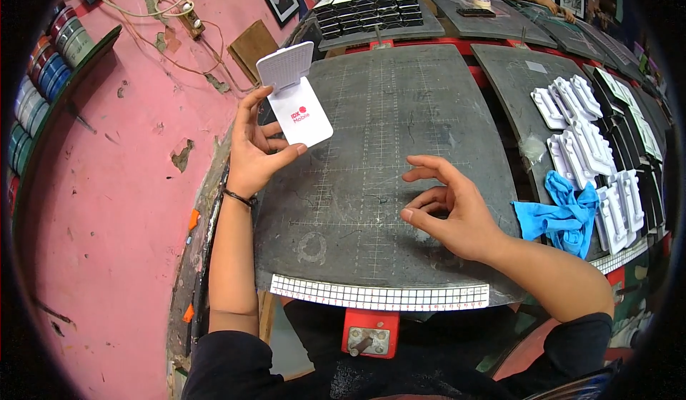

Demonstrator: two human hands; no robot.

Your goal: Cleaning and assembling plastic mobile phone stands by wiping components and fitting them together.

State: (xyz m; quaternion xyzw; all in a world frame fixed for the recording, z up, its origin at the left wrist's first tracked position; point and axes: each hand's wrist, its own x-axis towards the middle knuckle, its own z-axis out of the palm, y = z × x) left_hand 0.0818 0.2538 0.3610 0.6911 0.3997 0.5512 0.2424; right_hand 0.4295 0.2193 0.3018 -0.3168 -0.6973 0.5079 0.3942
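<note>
My left hand (259, 139) grips a white plastic folding phone stand (304, 118) by its left side, thumb at the lower edge and fingers behind. A small red print shows on its flat base, and its ribbed upper plate is tilted up at the far end. My right hand (446, 207) hovers over the dark grey board (386, 114), thumb and fingers curved apart with nothing between them. White grid lines mark the board, and a ruler-like grid strip (379, 294) runs along its near edge.
On the right lie several white plastic stands (582, 139) and a crumpled blue cloth (561, 214). Stacked boxes (368, 7) stand at the far end. Paint cans (71, 39) line a shelf on the left pink wall (114, 207). Another person's hand (547, 3) shows far right.
</note>
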